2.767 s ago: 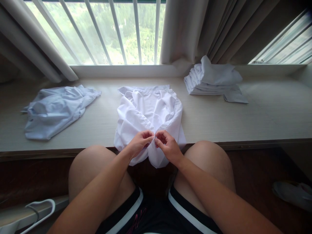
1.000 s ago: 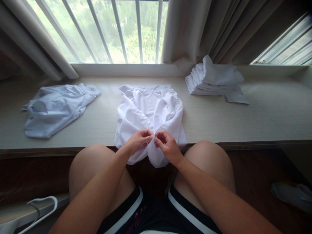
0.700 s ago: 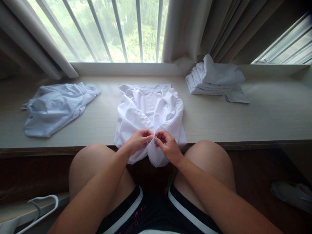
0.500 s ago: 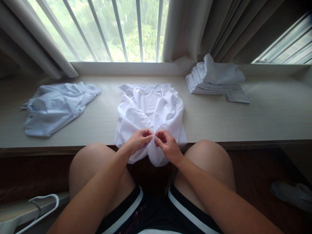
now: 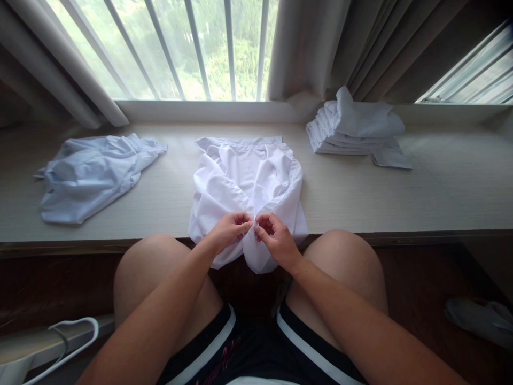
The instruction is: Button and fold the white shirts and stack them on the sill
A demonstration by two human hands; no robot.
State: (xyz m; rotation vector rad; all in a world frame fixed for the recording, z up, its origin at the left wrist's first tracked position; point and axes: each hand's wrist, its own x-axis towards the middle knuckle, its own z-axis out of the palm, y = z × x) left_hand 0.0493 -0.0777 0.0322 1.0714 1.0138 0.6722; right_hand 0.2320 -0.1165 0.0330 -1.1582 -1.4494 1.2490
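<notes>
A white shirt [image 5: 224,182] lies spread on the pale ledge in front of me, its lower part hanging over the front edge. Its two front edges come together between my hands. My left hand [image 5: 233,227] pinches the left front edge with thumb and forefinger. On the other side, my right hand [image 5: 274,235] pinches the right front edge, fingertips almost touching those of the left. Whether a button sits between the fingers is too small to make out.
A crumpled white garment [image 5: 94,174] lies on the ledge [image 5: 168,214] at the left. Toward the back right stands a stack of folded white garments [image 5: 356,128]. A white hanger [image 5: 76,350] rests at lower left. Curtains [image 5: 308,48] flank the barred window [image 5: 168,48].
</notes>
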